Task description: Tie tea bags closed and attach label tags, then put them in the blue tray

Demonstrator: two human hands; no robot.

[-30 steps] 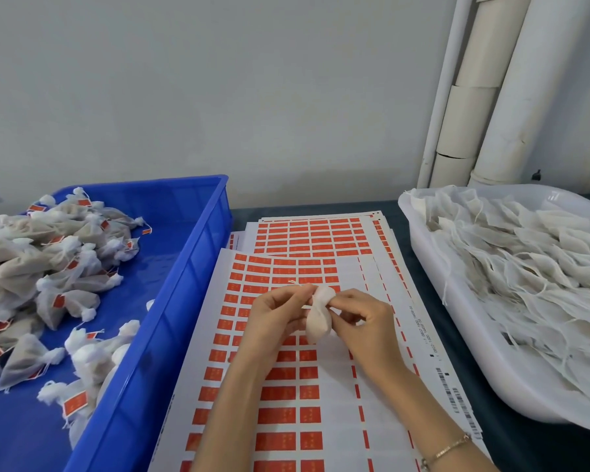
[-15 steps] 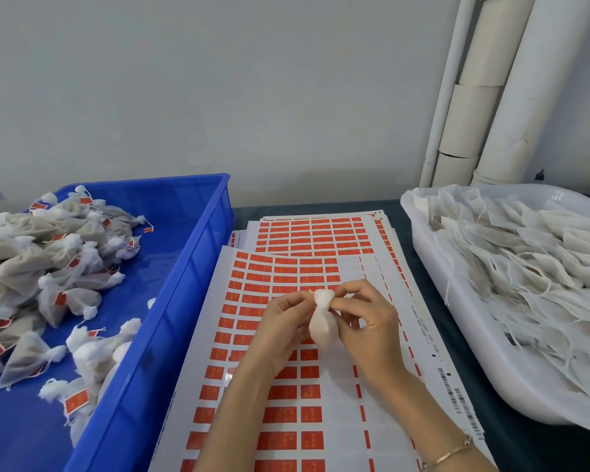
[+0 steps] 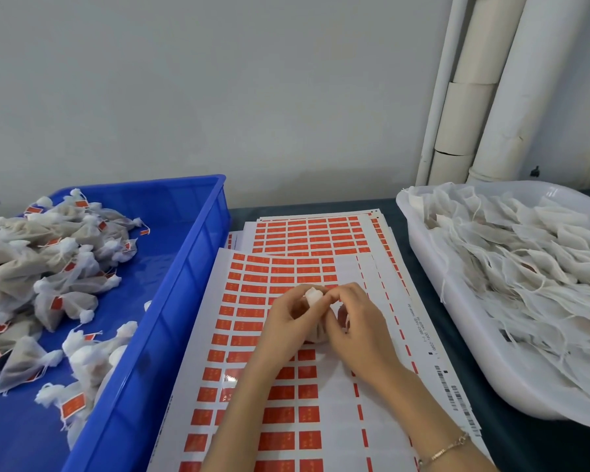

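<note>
Head view: I am looking down at the top label sheet (image 3: 341, 400), white with rows of red tags, lying on a stack of like sheets.
Tea bag: I am holding one tea bag (image 3: 313, 296) over the upper half of that sheet. Only its gathered white top is showing between my fingers.
Left hand: my left hand (image 3: 285, 321) is curling round the bag's body and gripping it.
Right hand: my right hand (image 3: 358, 323) is pinching the bag's neck. I cannot tell whether a string is in that pinch.
Just changed: a moment ago the bag was hanging in plain view between my fingertips; now both hands are closing over it, a little further up the sheet.
Meaning: I judge that I am cinching the tie. I am seeing no tag on this bag, so tagging and dropping are yet to come.
Blue tray: the blue tray (image 3: 198, 253) is sitting just beside the sheet's left edge. Finished bags (image 3: 58, 267) are heaping on the side far from the sheet, leaving bare floor nearer it.
White tub: the white tub (image 3: 419, 267) of untied bags (image 3: 525, 277) is sitting near the sheet's right edge.
Room: the tray's wall is rising beside the sheet, so the bag will be needing a lift over it.
</note>
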